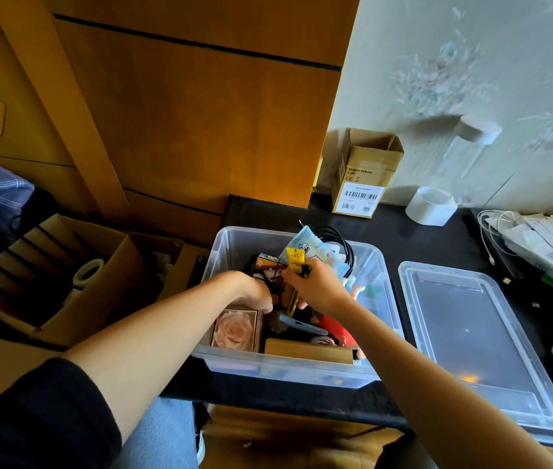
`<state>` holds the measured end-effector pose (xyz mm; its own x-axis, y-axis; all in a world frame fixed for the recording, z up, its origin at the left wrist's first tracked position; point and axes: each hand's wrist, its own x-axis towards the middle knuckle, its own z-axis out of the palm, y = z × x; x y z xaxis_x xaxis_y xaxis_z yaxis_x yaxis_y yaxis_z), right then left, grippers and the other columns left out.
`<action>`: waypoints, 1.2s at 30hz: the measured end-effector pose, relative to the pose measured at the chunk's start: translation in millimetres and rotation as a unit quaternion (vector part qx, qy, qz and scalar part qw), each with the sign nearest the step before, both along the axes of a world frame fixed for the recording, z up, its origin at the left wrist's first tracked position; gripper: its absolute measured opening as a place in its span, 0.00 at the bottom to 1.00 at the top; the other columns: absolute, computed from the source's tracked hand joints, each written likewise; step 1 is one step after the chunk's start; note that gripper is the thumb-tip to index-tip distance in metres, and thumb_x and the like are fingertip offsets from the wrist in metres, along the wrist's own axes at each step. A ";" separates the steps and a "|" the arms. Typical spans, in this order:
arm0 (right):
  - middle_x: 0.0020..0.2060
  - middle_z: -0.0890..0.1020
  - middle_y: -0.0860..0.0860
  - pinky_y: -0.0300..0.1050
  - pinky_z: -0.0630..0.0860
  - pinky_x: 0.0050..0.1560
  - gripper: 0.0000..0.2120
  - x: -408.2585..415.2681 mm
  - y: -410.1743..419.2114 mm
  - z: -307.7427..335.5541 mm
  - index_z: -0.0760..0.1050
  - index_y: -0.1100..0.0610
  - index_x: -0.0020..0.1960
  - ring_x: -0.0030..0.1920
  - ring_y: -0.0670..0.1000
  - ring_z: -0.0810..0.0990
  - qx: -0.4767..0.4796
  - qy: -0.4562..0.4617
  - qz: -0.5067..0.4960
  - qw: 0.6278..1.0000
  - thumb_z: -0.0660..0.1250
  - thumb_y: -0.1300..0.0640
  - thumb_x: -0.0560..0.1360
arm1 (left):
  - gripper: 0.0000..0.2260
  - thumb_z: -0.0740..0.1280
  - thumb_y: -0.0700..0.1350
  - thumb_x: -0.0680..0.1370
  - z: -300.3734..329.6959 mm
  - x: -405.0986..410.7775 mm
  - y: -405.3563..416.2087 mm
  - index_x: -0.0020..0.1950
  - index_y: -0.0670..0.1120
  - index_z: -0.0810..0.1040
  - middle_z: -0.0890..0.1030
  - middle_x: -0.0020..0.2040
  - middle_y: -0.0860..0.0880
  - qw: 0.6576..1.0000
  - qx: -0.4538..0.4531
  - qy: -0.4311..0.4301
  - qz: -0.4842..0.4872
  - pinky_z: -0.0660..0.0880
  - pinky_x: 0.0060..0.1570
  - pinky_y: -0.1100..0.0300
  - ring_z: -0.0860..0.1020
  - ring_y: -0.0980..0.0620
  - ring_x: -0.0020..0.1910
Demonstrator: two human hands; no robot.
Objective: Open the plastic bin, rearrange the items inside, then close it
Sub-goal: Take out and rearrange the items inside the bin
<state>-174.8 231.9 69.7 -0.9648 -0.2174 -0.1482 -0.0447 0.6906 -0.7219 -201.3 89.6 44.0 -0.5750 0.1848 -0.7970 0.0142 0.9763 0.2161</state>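
The plastic bin (297, 372) sits open at the centre of the frame, and its lid (478, 340) lies flat just beside it at lower right, so I judge I'm in the middle step — rearranging. My right hand (317, 287) pinches a small yellow tube (296, 260) at the top of the pile, in front of a blue printed packet (315, 247) and a coil of black cable (337, 240). My left hand (253, 291) reaches down among the things above the rose box (236, 330); whether its fingers grip anything I cannot tell — they are hidden. Next, I think, the tube needs a free gap low enough for the lid to seat.
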 end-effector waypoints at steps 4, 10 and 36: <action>0.37 0.82 0.55 0.45 0.76 0.38 0.08 0.9 0.3 -0.1 0.76 0.56 0.46 0.29 0.49 0.78 0.003 0.010 0.005 1.000 0.61 0.53 0.79 | 0.06 0.56 0.39 0.80 -7.1 13.0 10.7 0.53 0.42 0.70 0.70 0.38 0.48 0.998 0.032 0.045 -0.018 0.66 0.35 0.62 0.68 0.53 0.35; 0.31 0.78 0.47 0.36 0.72 0.30 0.07 2.1 3.6 -1.4 0.73 0.51 0.42 0.25 0.45 0.78 -0.006 0.013 0.006 1.000 0.62 0.52 0.78 | 0.16 0.50 0.42 0.84 13.1 16.4 -4.1 0.61 0.35 0.73 0.71 0.44 0.45 0.996 0.038 0.070 -0.051 0.69 0.49 0.54 0.69 0.49 0.44; 0.24 0.74 0.51 0.47 0.73 0.36 0.20 31.6 47.6 45.7 0.70 0.59 0.32 0.28 0.53 0.73 -0.305 0.052 -0.102 0.946 0.57 0.53 0.81 | 0.26 0.66 0.45 0.78 18.6 13.5 -13.4 0.74 0.46 0.60 0.68 0.71 0.47 0.910 0.148 0.347 0.169 0.71 0.49 0.61 0.75 0.51 0.56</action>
